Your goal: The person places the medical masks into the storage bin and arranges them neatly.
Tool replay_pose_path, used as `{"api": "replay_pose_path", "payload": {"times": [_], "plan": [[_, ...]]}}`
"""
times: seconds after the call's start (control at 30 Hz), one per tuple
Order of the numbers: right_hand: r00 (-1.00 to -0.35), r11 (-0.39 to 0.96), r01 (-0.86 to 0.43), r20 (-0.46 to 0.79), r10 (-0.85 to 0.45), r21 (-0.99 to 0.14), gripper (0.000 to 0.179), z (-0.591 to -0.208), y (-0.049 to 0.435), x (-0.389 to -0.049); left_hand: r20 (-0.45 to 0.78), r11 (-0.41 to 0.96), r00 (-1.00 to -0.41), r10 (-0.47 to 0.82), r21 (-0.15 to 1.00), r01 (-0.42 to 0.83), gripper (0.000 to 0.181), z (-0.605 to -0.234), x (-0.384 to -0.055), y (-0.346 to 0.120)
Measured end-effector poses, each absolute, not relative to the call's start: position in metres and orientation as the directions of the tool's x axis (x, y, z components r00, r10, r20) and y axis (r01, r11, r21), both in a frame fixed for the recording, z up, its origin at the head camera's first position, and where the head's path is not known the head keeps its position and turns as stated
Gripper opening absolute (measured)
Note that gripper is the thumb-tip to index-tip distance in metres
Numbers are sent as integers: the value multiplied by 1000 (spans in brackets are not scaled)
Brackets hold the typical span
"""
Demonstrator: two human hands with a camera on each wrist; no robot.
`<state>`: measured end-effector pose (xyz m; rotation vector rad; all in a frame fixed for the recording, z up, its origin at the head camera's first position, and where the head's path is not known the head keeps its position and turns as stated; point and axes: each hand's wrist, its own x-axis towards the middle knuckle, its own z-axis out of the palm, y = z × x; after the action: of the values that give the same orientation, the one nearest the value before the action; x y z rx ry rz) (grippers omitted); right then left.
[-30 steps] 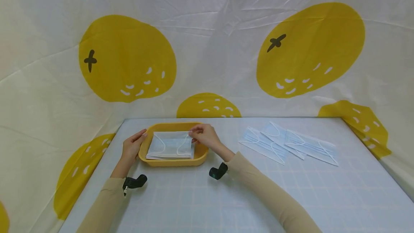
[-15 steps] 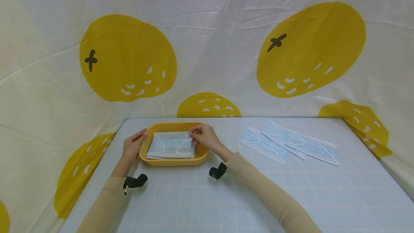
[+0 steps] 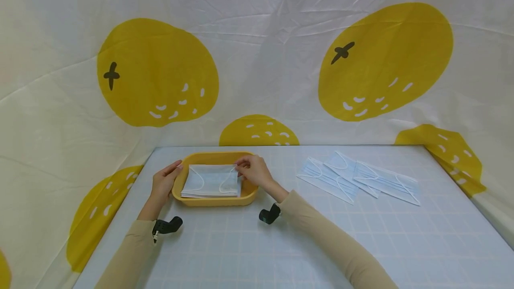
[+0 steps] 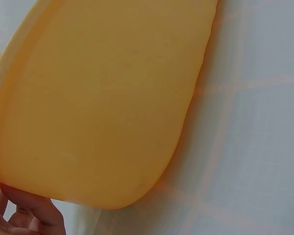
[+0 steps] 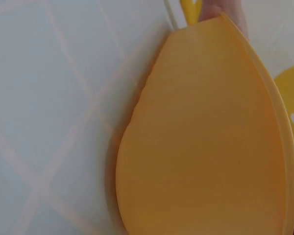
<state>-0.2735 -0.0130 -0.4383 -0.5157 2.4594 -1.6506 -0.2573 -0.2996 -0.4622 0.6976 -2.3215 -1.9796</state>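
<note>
An oval yellow tray (image 3: 230, 201) stands at the table's back left, with a stack of pale blue face masks (image 3: 210, 179) inside it. At the tray's left end my left hand (image 3: 163, 184) holds the rim; the left wrist view shows curled fingers (image 4: 44, 210) under that rim. My right hand (image 3: 254, 171) reaches over the right end and pinches the top mask near its upper right corner. In the right wrist view the tray wall (image 5: 206, 132) hides most of that hand.
Several loose face masks (image 3: 333, 179) lie overlapping, ear loops up, on the right of the table (image 3: 249, 253). A fruit-print curtain (image 3: 273, 79) hangs behind. A small black camera (image 3: 270, 214) is fixed at each wrist.
The top mask's upper left corner has shifted slightly left and down. Both hands and the tray stay almost where they were.
</note>
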Motion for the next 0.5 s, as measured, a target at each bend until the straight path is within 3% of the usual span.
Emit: {"api": "replay_pose_path", "payload": {"times": [0.5], "plan": [[-953, 361, -216, 115, -279, -907, 10, -442, -16, -271, -274, 105, -896, -350, 939, -328, 52, -460, -255, -298]]}}
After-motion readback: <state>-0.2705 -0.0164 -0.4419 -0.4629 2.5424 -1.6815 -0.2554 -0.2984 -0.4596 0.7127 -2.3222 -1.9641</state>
